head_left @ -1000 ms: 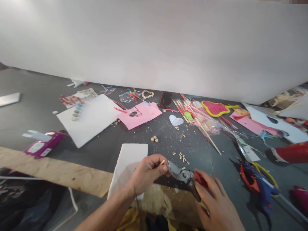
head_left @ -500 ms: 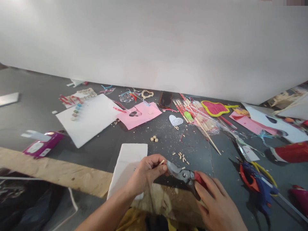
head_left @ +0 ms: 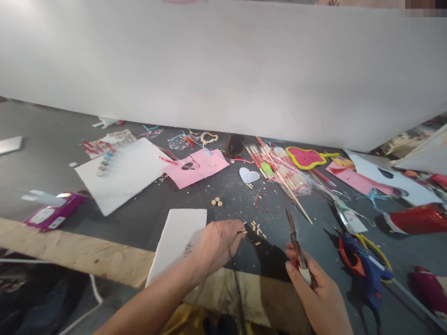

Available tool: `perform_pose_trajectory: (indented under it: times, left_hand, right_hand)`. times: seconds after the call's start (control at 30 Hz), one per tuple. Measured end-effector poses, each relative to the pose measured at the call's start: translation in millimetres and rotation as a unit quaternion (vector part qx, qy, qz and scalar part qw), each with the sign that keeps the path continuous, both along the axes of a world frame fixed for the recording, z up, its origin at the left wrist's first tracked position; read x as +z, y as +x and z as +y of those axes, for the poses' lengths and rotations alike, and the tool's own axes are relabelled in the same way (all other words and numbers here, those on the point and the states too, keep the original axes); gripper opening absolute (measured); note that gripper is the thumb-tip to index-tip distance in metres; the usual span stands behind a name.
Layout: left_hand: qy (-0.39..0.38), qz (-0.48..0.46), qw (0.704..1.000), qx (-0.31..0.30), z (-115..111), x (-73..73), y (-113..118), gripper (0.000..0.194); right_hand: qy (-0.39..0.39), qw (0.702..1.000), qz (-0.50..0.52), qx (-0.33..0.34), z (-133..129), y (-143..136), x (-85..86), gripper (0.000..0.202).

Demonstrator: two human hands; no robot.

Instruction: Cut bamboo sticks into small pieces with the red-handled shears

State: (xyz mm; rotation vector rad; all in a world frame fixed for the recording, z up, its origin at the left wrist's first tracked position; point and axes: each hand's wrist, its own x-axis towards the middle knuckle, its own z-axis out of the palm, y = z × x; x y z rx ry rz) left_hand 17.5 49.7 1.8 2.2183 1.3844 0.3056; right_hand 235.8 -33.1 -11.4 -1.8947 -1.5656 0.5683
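My left hand [head_left: 221,244] is pinched at the fingertips around a short piece of wooden stick [head_left: 244,231], low over the dark table. Just right of those fingers lie several loose cut stick pieces [head_left: 257,228]. My right hand [head_left: 319,288] is wrapped round the handles of a pair of pruning shears [head_left: 294,235], whose blades point up and away from me. A white foam board [head_left: 178,228] with handwriting lies partly under my left forearm. Beyond my left hand sits a small cluster of glued stick pieces [head_left: 217,202].
A blue glue gun [head_left: 365,267] and scissors [head_left: 356,263] lie right of my right hand. Ahead are a bag of sticks [head_left: 293,174], a paper heart [head_left: 249,175], pink paper [head_left: 195,172] and a phone [head_left: 235,145]. A purple device [head_left: 56,211] stands left; a white panel [head_left: 209,70] borders the back.
My right hand has drawn the shears away to the right, turning the blades upward. My left hand has turned palm-down and reached towards the loose pieces. The view has shifted slightly.
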Motion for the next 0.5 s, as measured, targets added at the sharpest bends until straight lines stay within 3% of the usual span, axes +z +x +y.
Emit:
perform_pose_trajectory:
  times: [0.1,0.27,0.5]
  left_hand:
    - [0.007,0.077,0.997,-0.009,7.7,2.0,13.3,0.026]
    - [0.003,0.104,0.995,-0.009,16.9,-1.5,27.7,0.02]
    - [0.004,0.101,0.995,0.004,19.8,-2.6,20.3,0.013]
  right_hand:
    - [0.004,1.0,0.028,-0.004,-0.7,-1.4,-2.0,0.031]
    - [0.054,0.997,-0.054,0.013,1.0,6.9,-9.2,0.027]
    - [0.075,0.991,-0.107,0.009,2.4,16.9,-12.9,0.027]
